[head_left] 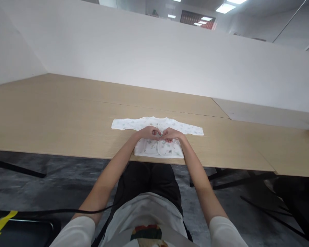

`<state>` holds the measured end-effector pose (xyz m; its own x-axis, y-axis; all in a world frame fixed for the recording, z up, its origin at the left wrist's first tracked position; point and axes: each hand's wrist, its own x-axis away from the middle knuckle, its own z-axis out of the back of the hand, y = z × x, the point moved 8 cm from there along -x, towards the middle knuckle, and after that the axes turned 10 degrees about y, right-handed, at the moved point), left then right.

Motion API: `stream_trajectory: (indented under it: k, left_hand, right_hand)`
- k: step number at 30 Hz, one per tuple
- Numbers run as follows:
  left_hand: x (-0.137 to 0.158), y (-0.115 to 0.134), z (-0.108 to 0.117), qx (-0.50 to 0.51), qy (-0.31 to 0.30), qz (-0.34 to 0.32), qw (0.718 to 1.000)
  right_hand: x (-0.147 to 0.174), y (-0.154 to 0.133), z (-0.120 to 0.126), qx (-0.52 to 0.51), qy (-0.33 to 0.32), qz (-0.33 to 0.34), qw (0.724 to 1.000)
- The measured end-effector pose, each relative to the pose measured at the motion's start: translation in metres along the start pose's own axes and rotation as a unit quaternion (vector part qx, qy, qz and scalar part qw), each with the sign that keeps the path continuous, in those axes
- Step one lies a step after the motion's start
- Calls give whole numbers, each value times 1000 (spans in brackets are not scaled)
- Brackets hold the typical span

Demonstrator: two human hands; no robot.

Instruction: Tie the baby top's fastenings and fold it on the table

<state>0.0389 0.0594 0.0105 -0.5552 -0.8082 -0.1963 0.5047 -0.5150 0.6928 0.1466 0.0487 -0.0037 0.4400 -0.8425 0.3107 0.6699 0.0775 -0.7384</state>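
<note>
Now we have the shirt (169,148) spread on the surface (67,120), sleeves (123,124) out wide, right by the near edge! Our left hand (148,132) and right hand (173,133) meet at its middle, fingers curled, tips close together; whether either grip has fabric pinched, we cannot tell from above.

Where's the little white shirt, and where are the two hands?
White shirt (167,149): head view, on its lower front.
Left hand (148,132): head view, back of the hand.
Right hand (172,133): head view, back of the hand.
</note>
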Motion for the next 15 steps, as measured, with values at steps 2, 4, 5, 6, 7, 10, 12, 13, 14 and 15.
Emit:
stream_trajectory:
  k: [2, 4, 5, 6, 7, 10, 12, 13, 14, 15]
  left_hand:
    - [0, 0, -3, -8, -12, 2, 1000]
    - [1, 3, -4, -11, -19, -2, 1000]
    - [0, 4, -2, -10, -21, -5, 1000]
    - [0, 3, 2, -6, -17, -6, 1000]
    - [-1, 1, 9, -3, -1, -3, 1000]
    - [0, -25, 54, -45, 133, 40, 989]
    - [9, -52, 89, -149, 229, 90, 958]
    - [15, -66, 103, -213, 248, 119, 938]
    - [22, -81, 113, -266, 247, 149, 920]
    - [28, -94, 120, -301, 236, 176, 907]
  right_hand:
    - [-5, 1, 9, -32, 6, 17, 999]
    - [-12, 7, 38, -92, 91, 24, 991]
    - [-14, 15, 60, -112, 165, 19, 980]
    - [-13, 24, 84, -110, 250, 9, 962]
    - [-10, 35, 107, -82, 331, -2, 940]
    - [5, 62, 151, 115, 451, -32, 885]
    - [11, 82, 159, 233, 424, -55, 874]
    - [14, 93, 159, 270, 401, -68, 873]
    - [18, 103, 158, 297, 382, -79, 871]
    - [22, 110, 158, 319, 372, -86, 868]
